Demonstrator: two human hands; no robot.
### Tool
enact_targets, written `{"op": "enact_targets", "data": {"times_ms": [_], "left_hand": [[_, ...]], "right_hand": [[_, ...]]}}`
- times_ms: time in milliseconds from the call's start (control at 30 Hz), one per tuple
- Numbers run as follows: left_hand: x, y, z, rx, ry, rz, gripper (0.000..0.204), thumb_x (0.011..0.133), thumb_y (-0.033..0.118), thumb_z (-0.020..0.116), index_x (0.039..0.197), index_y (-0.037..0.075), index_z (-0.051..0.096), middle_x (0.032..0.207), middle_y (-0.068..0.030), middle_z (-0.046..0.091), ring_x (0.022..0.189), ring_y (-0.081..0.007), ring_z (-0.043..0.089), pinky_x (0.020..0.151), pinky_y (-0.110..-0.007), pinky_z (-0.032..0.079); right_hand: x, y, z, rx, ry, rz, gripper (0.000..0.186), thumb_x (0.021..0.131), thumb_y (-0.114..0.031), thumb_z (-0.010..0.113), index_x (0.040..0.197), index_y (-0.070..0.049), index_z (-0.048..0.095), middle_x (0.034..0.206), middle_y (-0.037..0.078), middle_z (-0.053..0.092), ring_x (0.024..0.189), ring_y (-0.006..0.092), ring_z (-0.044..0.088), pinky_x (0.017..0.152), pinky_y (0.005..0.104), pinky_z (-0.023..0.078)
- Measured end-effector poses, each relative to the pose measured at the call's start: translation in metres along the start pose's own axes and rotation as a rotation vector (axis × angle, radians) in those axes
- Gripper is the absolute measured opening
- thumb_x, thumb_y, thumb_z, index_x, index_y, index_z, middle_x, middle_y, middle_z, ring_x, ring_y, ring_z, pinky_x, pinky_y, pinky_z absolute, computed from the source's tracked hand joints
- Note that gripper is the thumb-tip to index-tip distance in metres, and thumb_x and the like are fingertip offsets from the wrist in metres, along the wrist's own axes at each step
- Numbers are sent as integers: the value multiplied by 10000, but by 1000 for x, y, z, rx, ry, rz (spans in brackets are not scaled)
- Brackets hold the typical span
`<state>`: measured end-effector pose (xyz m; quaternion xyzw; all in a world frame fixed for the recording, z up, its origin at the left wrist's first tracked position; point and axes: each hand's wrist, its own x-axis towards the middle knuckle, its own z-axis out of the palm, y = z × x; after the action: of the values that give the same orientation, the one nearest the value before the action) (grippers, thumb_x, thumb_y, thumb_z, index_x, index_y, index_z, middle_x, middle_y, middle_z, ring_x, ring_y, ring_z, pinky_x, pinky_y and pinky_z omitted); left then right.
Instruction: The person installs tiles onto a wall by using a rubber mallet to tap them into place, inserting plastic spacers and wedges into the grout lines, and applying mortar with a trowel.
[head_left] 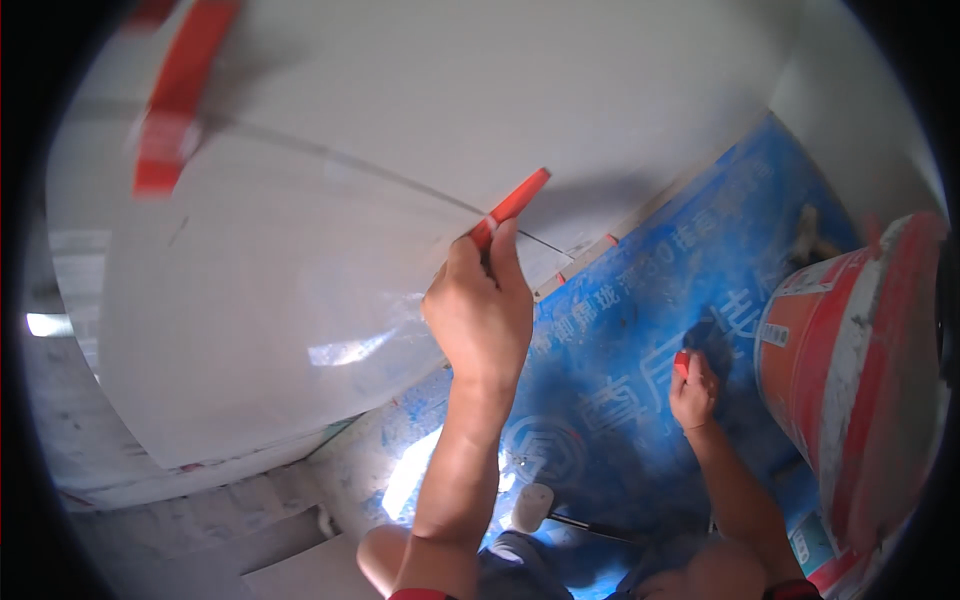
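Red plastic wedge, thin and long, pinched in the left hand at its lower end, tip pressed at the grout joint between two large glossy white tiles. Wedge long axis runs diagonal, from near-left by the fingers up to far-right, crossing the joint line, which itself runs from far-left down toward the right. Left hand is clenched round the wedge, thumb and fingers wrapped, arm reaching up from the near edge; it sits right on the joint, so clearly the nearer hand. Right hand is well apart, lower right, resting on the blue printed floor sheet, closed on a small red piece, likely another spacer, only partly visible. Another red clip is blurred at far left on the same joint line, well away from both hands. Smaller spacers show at the tile edge just right of the left hand. Orange-red bucket, crusted white, stands at the right, near the right hand but not touching. White rubber mallet lies on the sheet near the knees, between the two forearms.
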<state>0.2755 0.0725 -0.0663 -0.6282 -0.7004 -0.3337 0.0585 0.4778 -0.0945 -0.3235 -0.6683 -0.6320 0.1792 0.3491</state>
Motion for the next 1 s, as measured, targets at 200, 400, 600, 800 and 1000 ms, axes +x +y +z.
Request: {"op": "enact_targets", "data": {"times_ms": [200, 400, 600, 800, 1000], "left_hand": [[-20, -16, -14, -113, -226, 82, 297, 902, 230, 691, 745, -3, 594, 624, -180, 601, 554, -366, 604, 533, -410, 485], [-163, -49, -30, -390, -718, 130, 310, 821, 43, 704, 1124, 6, 649, 1081, -190, 642, 880, -349, 677, 729, -387, 561], [-215, -85, -47, -318, -767, 172, 284, 787, -35, 669, 1066, 5, 642, 1028, -190, 639, 844, -386, 655, 726, -398, 556], [-205, -133, -20, -263, -483, -87, 133, 818, -1, 644, 949, -8, 621, 887, -219, 626, 767, -388, 633, 678, -443, 514], [-137, -125, 63, 7, -307, 89, 103, 841, 32, 614, 905, 34, 534, 918, -175, 565, 756, -418, 605, 635, -490, 508]], "right_hand": [[1, -2, 5, -33, 62, 17, 182, 866, -154, 640, 1018, -62, 604, 938, 149, 638, 846, 387, 630, 706, 445, 517], [-17, -89, 9, 233, -114, 15, 137, 822, -93, 648, 955, -85, 616, 931, 134, 635, 821, 378, 624, 688, 476, 506], [-35, -126, -6, 246, -395, -142, 179, 798, -61, 636, 976, -63, 622, 967, 121, 628, 866, 363, 627, 738, 424, 520], [15, -75, -9, 440, -327, 5, 306, 819, -31, 603, 1123, -68, 602, 1021, 138, 638, 825, 318, 638, 747, 406, 516], [53, 22, 15, 105, 270, -19, 159, 839, -63, 617, 996, -87, 608, 901, 120, 610, 748, 335, 617, 637, 433, 508]]}}
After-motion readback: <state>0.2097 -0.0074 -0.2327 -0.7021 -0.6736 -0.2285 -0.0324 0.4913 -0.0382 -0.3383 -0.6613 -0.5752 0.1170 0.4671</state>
